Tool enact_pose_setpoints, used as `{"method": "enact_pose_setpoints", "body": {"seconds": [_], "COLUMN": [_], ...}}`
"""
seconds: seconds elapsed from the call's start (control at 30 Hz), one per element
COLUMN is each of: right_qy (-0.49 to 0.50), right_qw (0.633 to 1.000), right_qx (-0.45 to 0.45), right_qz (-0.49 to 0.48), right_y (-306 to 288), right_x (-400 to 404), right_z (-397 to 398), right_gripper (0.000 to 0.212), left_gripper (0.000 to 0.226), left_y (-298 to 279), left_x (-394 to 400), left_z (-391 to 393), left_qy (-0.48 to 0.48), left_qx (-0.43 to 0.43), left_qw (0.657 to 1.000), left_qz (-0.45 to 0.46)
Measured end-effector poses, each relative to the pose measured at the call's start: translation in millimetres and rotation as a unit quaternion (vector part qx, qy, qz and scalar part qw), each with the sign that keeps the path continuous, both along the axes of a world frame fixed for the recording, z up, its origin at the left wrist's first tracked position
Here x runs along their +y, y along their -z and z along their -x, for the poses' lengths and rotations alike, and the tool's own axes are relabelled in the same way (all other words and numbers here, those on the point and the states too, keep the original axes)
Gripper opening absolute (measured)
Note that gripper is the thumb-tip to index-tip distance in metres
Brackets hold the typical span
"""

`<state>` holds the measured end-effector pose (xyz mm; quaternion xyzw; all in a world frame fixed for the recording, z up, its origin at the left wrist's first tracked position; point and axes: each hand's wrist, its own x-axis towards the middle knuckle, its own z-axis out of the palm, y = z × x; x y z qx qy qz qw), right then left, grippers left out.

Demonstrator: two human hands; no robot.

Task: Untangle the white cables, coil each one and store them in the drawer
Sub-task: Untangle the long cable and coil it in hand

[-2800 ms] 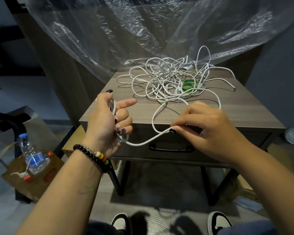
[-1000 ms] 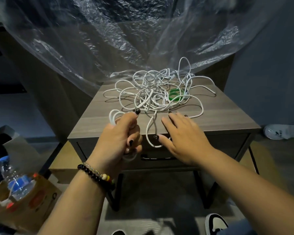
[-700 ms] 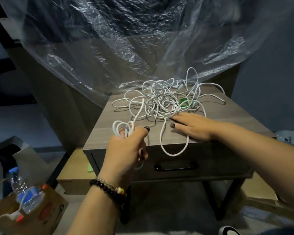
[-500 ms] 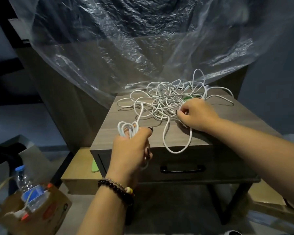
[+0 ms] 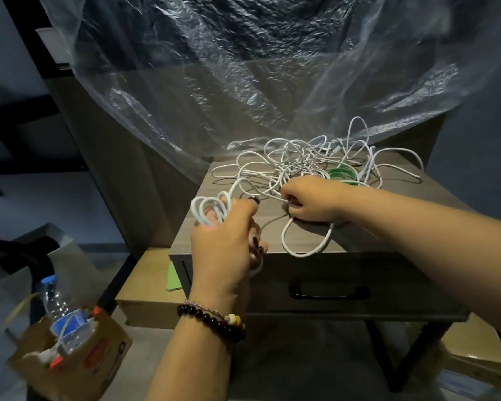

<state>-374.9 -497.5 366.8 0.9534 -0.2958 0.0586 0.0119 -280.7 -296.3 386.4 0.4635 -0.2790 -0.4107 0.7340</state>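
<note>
1. A crinkled clear plastic sheet [image 5: 243, 82] fills the upper half of the frame and hangs down to the back edge of the table, its lower hem touching the far cables.
2. The grey wood-grain side table [image 5: 388, 209] sits centre right; its front and left edges are in view, and bare top shows along the front edge and at the right.
3. The closed drawer [image 5: 330, 273] with a black bar handle [image 5: 329, 293] lies under the front edge, below both forearms.
4. The tangle of white cables [image 5: 307, 160] spreads over the back middle of the tabletop; one loop [image 5: 304, 250] reaches forward and hangs just over the front edge.
5. The left hand [image 5: 223, 250], with a dark bead bracelet [image 5: 211, 319] on its wrist, is in front of the table's left front corner, fingers curled round a coiled bundle of white cable [image 5: 211, 209] that stands above the fist.
6. The right hand [image 5: 310, 201] rests on the tabletop at the tangle's near edge, fingers curled, pinching a strand.
7. A green ring-shaped object [image 5: 342, 175] lies within the tangle, just behind the right hand.
8. A brown cardboard box [image 5: 78, 360] holding a clear plastic bottle [image 5: 61, 311] stands at lower left, well apart from the table.
</note>
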Motion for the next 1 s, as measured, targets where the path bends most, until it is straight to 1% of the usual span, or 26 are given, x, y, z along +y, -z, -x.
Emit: {"method": "enact_pose_setpoints", "body": {"seconds": [0.07, 0.13, 0.2, 0.27, 0.33, 0.4, 0.47, 0.57, 0.63, 0.7, 0.77, 0.83, 0.87, 0.93, 1.0], "right_qy": [0.016, 0.03, 0.031, 0.032, 0.042, 0.064, 0.087, 0.103, 0.103, 0.091, 0.07, 0.055, 0.054, 0.059, 0.064], "right_qw": [0.999, 0.998, 0.999, 0.999, 0.993, 0.98, 0.966, 0.942, 0.937, 0.942, 0.947, 0.953, 0.955, 0.951, 0.93], "right_qx": [0.029, 0.045, 0.026, -0.033, -0.112, -0.183, -0.234, -0.304, -0.314, -0.3, -0.278, -0.261, -0.258, -0.273, -0.32], "right_qz": [0.004, 0.014, 0.024, 0.027, 0.011, -0.035, -0.064, -0.102, -0.11, -0.123, -0.142, -0.141, -0.134, -0.132, -0.167], "right_y": [-3.8, -8.2, -12.3, -16.8, -25.3, -38.2, -51.6, -68.2, -78.4, -87.2, -94.3, -98.4, -99.7, -102.1, -105.4], "right_x": [-4.2, -7.9, -11.7, -15.1, -15.2, -12.4, -11.1, -13.5, -9.5, -2.7, 5.5, 12.3, 14.7, 17.5, 20.4], "right_z": [-3.1, -6.0, -7.0, -6.8, -7.3, -6.3, -3.3, 2.1, 4.9, 6.1, 6.9, 6.2, 5.8, 4.7, 2.2], "right_gripper": [0.012, 0.015, 0.012, 0.013, 0.014, 0.013, 0.015, 0.017, 0.015, 0.013, 0.012, 0.023, 0.027, 0.025, 0.021], "left_gripper": [0.03, 0.032, 0.033, 0.033, 0.031, 0.029, 0.026, 0.032, 0.029, 0.029, 0.031, 0.032, 0.031, 0.023, 0.025], "left_y": [-0.9, 0.3, 1.4, 2.6, 3.3, 4.8, 7.2, 8.9, 9.1, 9.6, 9.7, 7.9, 7.3, 7.8, 11.0], "left_x": [3.6, 5.6, 5.5, 4.2, 2.7, 0.0, -4.2, -14.0, -21.0, -28.6, -35.1, -39.0, -40.0, -43.4, -49.0], "left_z": [-1.3, -1.7, -2.3, -3.9, -5.2, -6.7, -9.4, -10.0, -6.4, -0.3, 7.1, 14.4, 17.6, 22.4, 24.2], "left_qy": [0.005, 0.005, 0.0, -0.008, -0.017, -0.03, -0.041, -0.042, -0.043, -0.03, -0.001, 0.029, 0.038, 0.033, 0.013], "left_qx": [0.007, 0.009, 0.007, 0.011, 0.014, -0.001, -0.022, -0.047, -0.074, -0.099, -0.073, -0.034, -0.033, -0.039, -0.042], "left_qw": [1.0, 1.0, 1.0, 1.0, 0.999, 0.998, 0.994, 0.989, 0.986, 0.984, 0.991, 0.997, 0.997, 0.998, 0.998], "left_qz": [0.023, 0.025, 0.012, -0.007, -0.028, -0.058, -0.095, -0.132, -0.141, -0.144, -0.114, -0.068, -0.054, -0.035, -0.039]}}
